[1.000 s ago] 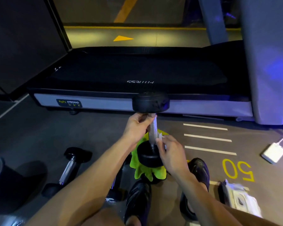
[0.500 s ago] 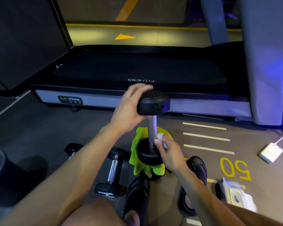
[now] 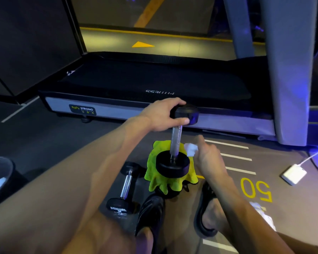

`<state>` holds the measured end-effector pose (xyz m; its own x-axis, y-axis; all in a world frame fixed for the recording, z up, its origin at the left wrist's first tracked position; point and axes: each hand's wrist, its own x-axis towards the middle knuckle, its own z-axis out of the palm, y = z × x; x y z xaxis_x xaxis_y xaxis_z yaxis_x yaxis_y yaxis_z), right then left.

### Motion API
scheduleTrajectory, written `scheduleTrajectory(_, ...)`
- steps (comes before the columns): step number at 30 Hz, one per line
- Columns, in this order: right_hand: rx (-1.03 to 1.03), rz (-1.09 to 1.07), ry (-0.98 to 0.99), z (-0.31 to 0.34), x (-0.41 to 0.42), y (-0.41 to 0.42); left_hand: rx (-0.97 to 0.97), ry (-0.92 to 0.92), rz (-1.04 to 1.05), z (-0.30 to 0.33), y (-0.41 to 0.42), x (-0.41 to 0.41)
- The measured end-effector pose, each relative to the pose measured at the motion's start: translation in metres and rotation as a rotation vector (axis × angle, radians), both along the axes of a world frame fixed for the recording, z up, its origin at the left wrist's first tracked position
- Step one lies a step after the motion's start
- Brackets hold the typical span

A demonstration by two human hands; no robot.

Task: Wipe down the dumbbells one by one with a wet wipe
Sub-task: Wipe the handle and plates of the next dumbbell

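Left hand (image 3: 162, 114) gripping upright dumbbell (image 3: 174, 143) top, right hand (image 3: 207, 156) pinching wipe (image 3: 191, 149), bin (image 3: 0, 173) holding white wipes

Left hand (image 3: 162, 114): arm extended forward, fingers curled over top, thumb below, gripping. Right hand (image 3: 207, 156): lower, motion-blurred, fingers loosely curled, pinching at fingertips.

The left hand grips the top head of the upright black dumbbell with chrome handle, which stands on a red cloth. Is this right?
Only the colour is wrong. In the head view the left hand grips the upright black dumbbell with chrome handle, but it stands on a yellow-green cloth.
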<state>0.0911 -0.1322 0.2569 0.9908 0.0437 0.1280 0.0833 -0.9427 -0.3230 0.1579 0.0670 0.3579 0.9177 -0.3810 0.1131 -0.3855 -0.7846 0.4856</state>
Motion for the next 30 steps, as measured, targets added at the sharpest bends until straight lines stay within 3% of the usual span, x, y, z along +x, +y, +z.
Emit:
scheduleTrajectory(4,0.087,0.006,-0.041,-0.001,0.01,0.011,-0.034,-0.049,0.006,-0.007,-0.007,-0.001)
scheduleTrajectory(9,0.373,-0.131,0.262,-0.017,0.008,0.018,-0.036,-0.028,0.046,-0.005,-0.009,0.002)
scheduleTrajectory(15,0.732,-0.092,0.695,0.007,0.015,0.015,-0.031,-0.026,0.088,-0.001,-0.009,0.004)
scheduleTrajectory(21,1.065,-0.245,0.869,0.022,0.019,0.015,-0.038,-0.024,0.091,-0.002,-0.01,0.002)
scheduleTrajectory(23,0.99,-0.235,0.843,0.016,0.019,0.013,-0.044,-0.022,0.099,-0.002,-0.008,0.002)
scheduleTrajectory(27,0.395,-0.193,0.46,-0.013,0.017,0.026,-0.045,-0.028,0.112,-0.002,-0.009,0.002)
scheduleTrajectory(30,0.365,-0.259,0.353,-0.024,0.014,0.031,-0.049,-0.019,0.104,-0.004,-0.009,0.002)
